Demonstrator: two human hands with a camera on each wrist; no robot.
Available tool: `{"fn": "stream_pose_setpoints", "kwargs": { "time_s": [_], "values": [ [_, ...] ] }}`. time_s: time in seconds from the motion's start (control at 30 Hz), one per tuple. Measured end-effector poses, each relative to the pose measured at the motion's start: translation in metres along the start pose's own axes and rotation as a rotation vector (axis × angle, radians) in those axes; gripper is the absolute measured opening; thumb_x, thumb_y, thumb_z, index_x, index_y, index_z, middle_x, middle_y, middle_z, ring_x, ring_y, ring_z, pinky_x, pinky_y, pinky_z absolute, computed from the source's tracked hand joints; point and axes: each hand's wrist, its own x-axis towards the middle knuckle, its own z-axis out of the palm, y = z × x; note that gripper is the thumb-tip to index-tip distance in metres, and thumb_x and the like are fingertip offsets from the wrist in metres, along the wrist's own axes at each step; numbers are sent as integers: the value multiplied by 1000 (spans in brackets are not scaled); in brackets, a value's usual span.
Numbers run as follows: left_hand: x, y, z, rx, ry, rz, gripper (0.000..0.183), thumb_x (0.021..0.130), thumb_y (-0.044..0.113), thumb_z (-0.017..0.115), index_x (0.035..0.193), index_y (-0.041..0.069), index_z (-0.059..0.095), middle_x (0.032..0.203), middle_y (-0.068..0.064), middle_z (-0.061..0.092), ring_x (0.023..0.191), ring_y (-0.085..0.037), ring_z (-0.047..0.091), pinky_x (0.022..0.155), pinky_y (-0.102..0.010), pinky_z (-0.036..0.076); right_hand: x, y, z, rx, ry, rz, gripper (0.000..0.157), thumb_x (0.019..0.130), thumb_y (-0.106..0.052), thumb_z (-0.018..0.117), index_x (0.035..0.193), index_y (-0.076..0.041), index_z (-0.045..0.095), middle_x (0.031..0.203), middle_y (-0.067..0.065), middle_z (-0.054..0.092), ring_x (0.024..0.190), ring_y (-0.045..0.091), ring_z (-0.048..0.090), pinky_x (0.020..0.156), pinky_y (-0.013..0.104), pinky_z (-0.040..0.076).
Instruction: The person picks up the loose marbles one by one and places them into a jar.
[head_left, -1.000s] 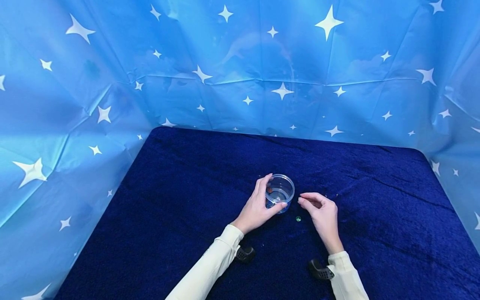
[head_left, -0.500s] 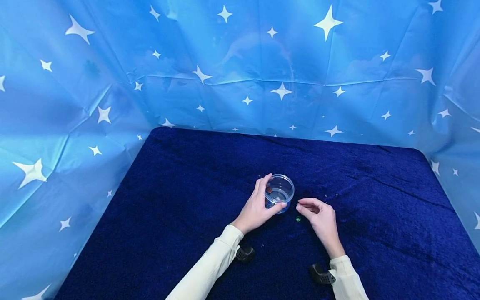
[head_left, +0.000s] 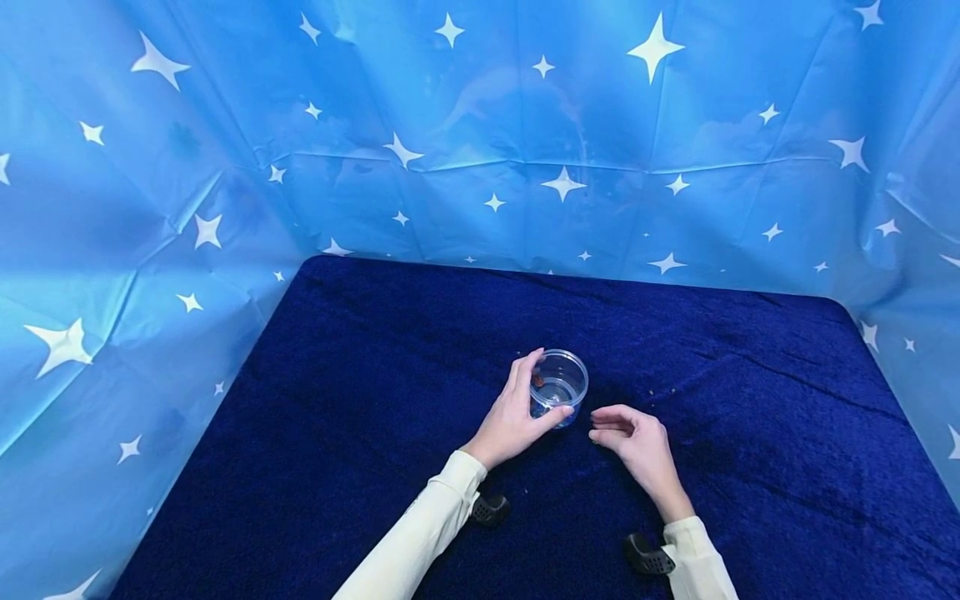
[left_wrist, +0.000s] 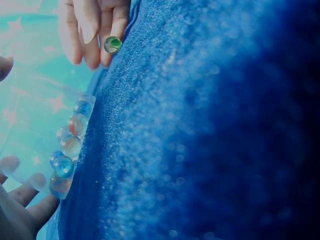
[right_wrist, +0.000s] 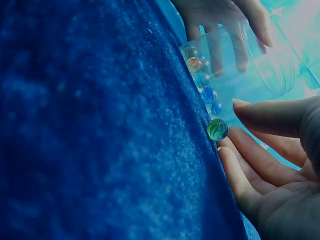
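Note:
A clear plastic jar (head_left: 567, 379) stands on the cloth, with my left hand (head_left: 508, 427) gripping its side, thumb in front and fingers round the far left. Several glass marbles (left_wrist: 63, 166) lie along its bottom, blue, clear and reddish ones. To the right of the jar, my right hand (head_left: 637, 443) is low at the cloth with thumb and fingers parted. A single green swirled marble (right_wrist: 217, 129) rests on the cloth right at its fingertips in the right wrist view, in front of the fingers in the left wrist view. The head view hides this marble behind the hand.
Dark blue velvety cloth (head_left: 420, 333) covers the table. Tiny specks (head_left: 662, 391) lie right of the jar. A blue curtain (head_left: 480, 108) with white stars hangs behind and along the sides. Black wrist devices (head_left: 491, 509) sit under both cuffs.
My right hand has moved down toward the near side, over the green marble, and its thumb and fingers have spread apart. The left hand and jar have stayed put.

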Motion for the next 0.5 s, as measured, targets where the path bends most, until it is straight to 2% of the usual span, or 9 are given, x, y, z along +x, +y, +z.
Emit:
{"fn": "stream_pose_setpoints", "kwargs": {
  "time_s": [0.2, 0.5],
  "values": [
    [0, 0, 0, 2, -5, -3, 91, 91, 37, 78, 159, 6, 26, 153, -13, 40, 134, -32, 50, 110, -47, 43, -2, 2, -1, -80, -33, -1, 26, 80, 8, 81, 105, 6, 75, 105, 19, 76, 95, 29, 75, 80, 18, 54],
    [0, -1, 1, 10, -5, -8, 91, 91, 37, 78, 159, 6, 27, 152, -12, 40, 134, -32, 50, 110, -46, 43, -2, 4, -2, -145, -70, -42, 25, 76, 11, 82, 99, 3, 77, 102, 14, 75, 93, 26, 74, 82, 24, 57]
  ]
}}
